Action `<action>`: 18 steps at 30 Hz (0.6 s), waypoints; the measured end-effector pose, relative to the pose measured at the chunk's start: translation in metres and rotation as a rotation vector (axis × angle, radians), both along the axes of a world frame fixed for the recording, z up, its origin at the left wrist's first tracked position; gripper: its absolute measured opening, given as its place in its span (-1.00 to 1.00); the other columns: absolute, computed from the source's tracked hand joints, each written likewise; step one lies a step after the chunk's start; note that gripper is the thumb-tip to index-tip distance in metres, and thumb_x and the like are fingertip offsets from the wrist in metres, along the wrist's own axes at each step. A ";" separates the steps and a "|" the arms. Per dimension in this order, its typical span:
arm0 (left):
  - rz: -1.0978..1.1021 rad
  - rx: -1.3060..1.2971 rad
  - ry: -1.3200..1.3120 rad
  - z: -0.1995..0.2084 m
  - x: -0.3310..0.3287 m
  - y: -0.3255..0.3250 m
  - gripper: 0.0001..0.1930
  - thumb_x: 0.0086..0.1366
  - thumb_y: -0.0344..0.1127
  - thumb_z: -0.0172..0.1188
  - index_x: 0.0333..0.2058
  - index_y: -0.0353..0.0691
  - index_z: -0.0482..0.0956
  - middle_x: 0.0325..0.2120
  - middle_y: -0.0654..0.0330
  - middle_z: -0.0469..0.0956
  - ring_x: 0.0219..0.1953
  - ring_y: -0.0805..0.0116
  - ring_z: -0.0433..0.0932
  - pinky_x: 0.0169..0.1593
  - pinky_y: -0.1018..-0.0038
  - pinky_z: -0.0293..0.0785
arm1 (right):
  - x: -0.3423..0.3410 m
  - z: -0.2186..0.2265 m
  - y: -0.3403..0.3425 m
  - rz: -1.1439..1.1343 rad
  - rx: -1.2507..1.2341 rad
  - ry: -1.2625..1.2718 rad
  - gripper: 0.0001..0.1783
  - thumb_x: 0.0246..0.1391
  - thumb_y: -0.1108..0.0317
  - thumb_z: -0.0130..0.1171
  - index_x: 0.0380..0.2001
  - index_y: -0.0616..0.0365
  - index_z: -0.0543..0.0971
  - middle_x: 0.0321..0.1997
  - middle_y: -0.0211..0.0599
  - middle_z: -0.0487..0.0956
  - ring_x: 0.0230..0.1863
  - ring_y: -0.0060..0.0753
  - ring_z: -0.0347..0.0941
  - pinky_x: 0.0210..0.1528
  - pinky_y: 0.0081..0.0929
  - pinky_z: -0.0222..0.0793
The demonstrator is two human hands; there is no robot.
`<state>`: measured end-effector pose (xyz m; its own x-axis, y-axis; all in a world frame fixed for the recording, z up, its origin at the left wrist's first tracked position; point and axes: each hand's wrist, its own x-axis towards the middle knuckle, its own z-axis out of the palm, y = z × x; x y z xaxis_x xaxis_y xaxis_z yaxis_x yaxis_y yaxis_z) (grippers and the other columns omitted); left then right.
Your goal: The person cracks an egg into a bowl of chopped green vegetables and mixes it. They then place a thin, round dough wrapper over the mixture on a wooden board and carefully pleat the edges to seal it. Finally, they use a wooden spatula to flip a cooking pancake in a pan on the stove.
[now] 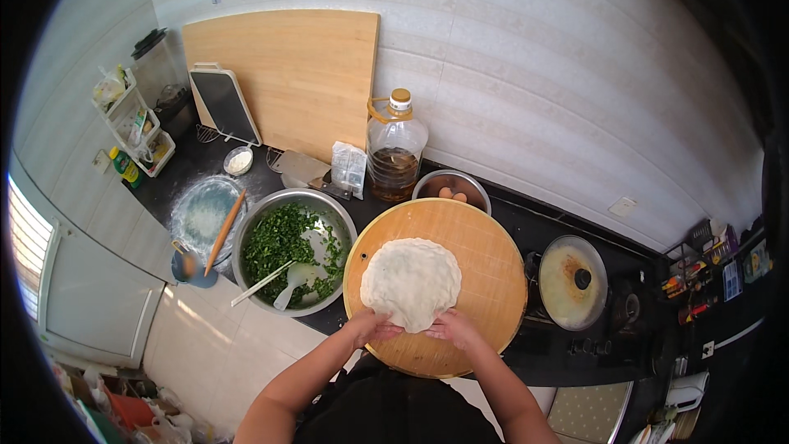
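A pale, flattened round of dough point(411, 279) lies on a round wooden board point(497, 279) in front of me. My left hand point(378, 326) grips the near left edge of the dough with closed fingers. At the near right edge, my right hand point(454, 327) pinches it the same way. Between the hands the dough's rim sags toward me. Left of the board stands a steel bowl point(351, 234) of chopped greens point(279, 238). Chopsticks point(261, 284) and a white plastic spoon point(293, 284) rest in that bowl. What lies inside the dough, if anything, is hidden.
A lidded pan point(571, 284) sits on the stove at right. Behind the board are a bowl of eggs point(452, 185) and a large oil bottle point(396, 160). At left, a rolling pin point(225, 230) lies on a floured round surface point(197, 214), near a small flour bowl point(238, 161).
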<state>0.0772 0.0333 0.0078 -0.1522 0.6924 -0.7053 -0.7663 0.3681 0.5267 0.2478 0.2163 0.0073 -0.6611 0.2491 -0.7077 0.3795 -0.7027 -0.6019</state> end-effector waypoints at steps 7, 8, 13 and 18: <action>-0.002 -0.004 -0.004 0.001 0.000 -0.002 -0.64 0.36 -0.30 0.01 0.04 -0.41 0.28 -0.18 -0.14 0.55 -0.16 0.05 0.60 -0.13 0.33 0.59 | 0.003 0.001 -0.017 -0.146 -0.048 0.099 -0.51 0.18 0.29 0.09 0.09 0.24 0.22 0.06 0.04 0.43 -0.02 0.07 0.48 0.01 -0.07 0.47; 0.017 0.020 -0.034 0.001 0.001 -0.001 -0.64 0.36 -0.31 0.00 0.04 -0.41 0.27 -0.17 -0.15 0.54 -0.15 0.04 0.60 -0.13 0.33 0.59 | 0.005 0.003 -0.018 -0.168 -0.084 0.132 -0.52 0.18 0.30 0.09 0.09 0.24 0.22 0.05 0.03 0.43 -0.01 0.06 0.48 0.01 -0.08 0.47; 0.047 0.041 -0.043 0.009 0.004 -0.006 -0.65 0.36 -0.31 0.00 -0.01 -0.45 0.27 -0.15 -0.20 0.51 -0.14 0.00 0.59 -0.13 0.32 0.59 | 0.011 0.007 -0.025 -0.241 -0.034 0.123 -0.55 0.18 0.35 0.08 0.08 0.20 0.24 0.03 -0.05 0.45 -0.02 0.00 0.49 0.01 -0.14 0.47; 0.136 0.015 -0.019 0.007 0.004 -0.007 -0.68 0.36 -0.32 0.00 -0.03 -0.43 0.26 -0.19 -0.16 0.52 -0.17 0.00 0.60 -0.15 0.33 0.60 | 0.015 0.000 -0.030 -0.327 -0.005 0.104 -0.58 0.17 0.39 0.08 0.06 0.19 0.28 -0.03 -0.14 0.47 -0.05 -0.08 0.51 0.01 -0.19 0.48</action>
<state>0.0809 0.0262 0.0146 -0.2319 0.6765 -0.6989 -0.8184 0.2526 0.5161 0.2633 0.1862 0.0070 -0.6157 0.4559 -0.6426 0.0708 -0.7803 -0.6214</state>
